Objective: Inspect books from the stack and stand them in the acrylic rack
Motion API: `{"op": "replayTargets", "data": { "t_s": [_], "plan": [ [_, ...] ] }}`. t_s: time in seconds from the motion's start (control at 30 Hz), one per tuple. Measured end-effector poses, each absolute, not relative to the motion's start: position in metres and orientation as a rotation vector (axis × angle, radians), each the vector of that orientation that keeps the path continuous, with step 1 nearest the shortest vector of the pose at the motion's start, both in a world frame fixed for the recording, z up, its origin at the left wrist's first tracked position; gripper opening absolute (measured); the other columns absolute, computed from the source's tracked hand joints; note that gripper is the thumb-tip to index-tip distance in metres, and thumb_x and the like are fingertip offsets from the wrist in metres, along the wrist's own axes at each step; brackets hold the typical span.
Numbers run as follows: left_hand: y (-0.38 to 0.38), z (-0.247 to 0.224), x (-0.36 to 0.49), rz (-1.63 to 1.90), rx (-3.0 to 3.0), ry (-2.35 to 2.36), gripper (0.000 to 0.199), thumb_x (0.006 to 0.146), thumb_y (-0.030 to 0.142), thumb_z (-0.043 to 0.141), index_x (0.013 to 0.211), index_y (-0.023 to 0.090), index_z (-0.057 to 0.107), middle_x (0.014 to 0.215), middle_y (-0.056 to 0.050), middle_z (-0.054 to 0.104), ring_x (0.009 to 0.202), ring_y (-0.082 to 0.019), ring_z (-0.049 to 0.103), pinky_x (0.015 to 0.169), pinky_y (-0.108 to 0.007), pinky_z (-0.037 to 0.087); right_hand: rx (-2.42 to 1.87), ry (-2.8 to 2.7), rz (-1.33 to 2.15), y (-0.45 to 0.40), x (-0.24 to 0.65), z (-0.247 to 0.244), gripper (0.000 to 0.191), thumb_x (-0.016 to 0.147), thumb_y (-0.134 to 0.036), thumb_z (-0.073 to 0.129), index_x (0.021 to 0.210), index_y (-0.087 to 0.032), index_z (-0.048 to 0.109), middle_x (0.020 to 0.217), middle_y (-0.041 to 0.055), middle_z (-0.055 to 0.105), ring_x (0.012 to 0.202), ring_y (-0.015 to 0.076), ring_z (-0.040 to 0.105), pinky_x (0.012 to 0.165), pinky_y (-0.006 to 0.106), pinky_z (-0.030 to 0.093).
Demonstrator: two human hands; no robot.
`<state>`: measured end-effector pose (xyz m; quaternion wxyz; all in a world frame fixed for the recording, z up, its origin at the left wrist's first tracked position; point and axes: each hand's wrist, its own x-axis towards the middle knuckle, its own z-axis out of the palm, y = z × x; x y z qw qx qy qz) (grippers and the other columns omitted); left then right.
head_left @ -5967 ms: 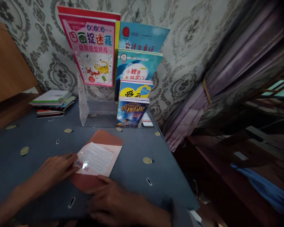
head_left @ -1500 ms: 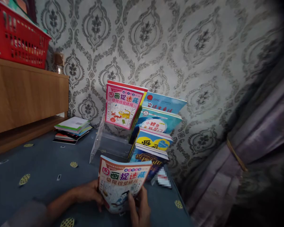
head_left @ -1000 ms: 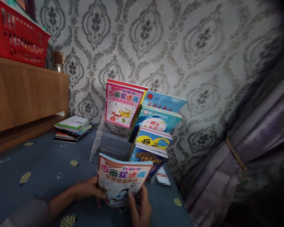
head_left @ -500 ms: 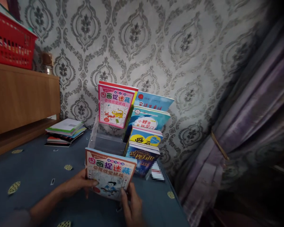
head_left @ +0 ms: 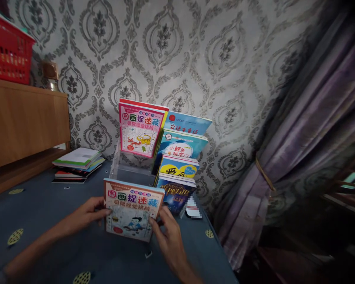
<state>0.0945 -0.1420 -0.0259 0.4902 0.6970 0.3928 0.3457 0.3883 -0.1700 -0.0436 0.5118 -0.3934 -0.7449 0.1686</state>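
A brown-bordered picture book stands upright at the front of a clear tiered rack. My left hand grips its left edge, thumb on the cover. At the right edge, my right hand holds the same book, thumb in front. Behind it, a pink book stands in the rack's upper left. Several more books rise in tiers on the right: a light blue one, a teal one, a yellow one and a dark blue one.
A stack of books lies on the blue cloth at the left. Beside it is a wooden cabinet bearing a red basket. A tied curtain hangs at the right.
The book has shifted slightly up and left in view, and my right hand shows more of its wrist. The whole view has shifted a little, moving the surroundings left.
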Motion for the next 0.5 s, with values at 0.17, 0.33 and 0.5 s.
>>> {"op": "replayTargets", "data": {
  "t_s": [0.17, 0.33, 0.5],
  "plan": [
    [-0.129, 0.03, 0.088, 0.975, 1.842, 0.965, 0.035, 0.084, 0.045, 0.073, 0.106, 0.017, 0.075, 0.095, -0.005, 0.076, 0.086, -0.022, 0.067, 0.075, -0.031, 0.056, -0.944, -1.937, 0.275, -0.146, 0.391, 0.014, 0.025, 0.1, -0.033, 0.052, 0.083, -0.021, 0.066, 0.086, 0.0038, 0.065, 0.083, 0.0191, 0.063, 0.073, 0.027, 0.049],
    [-0.103, 0.108, 0.089, 1.279, 2.005, 0.983, 0.036, 0.078, 0.047, 0.077, 0.101, 0.019, 0.074, 0.099, -0.004, 0.077, 0.092, -0.024, 0.068, 0.089, -0.038, 0.057, -0.879, -1.904, 0.052, -0.111, 0.385, 0.09, 0.024, 0.098, -0.036, 0.053, 0.079, -0.021, 0.059, 0.078, 0.0016, 0.06, 0.074, 0.018, 0.056, 0.068, 0.028, 0.042],
    [-0.071, 0.154, 0.093, 1.505, 2.082, 0.971, 0.044, 0.072, 0.053, 0.078, 0.101, 0.02, 0.072, 0.098, -0.005, 0.077, 0.094, -0.027, 0.069, 0.081, -0.037, 0.06, -0.872, -1.893, 0.01, -0.073, 0.377, 0.147, 0.013, 0.095, -0.028, 0.054, 0.088, -0.019, 0.061, 0.083, 0.0043, 0.067, 0.074, 0.0186, 0.058, 0.068, 0.03, 0.043]
  ]
}}
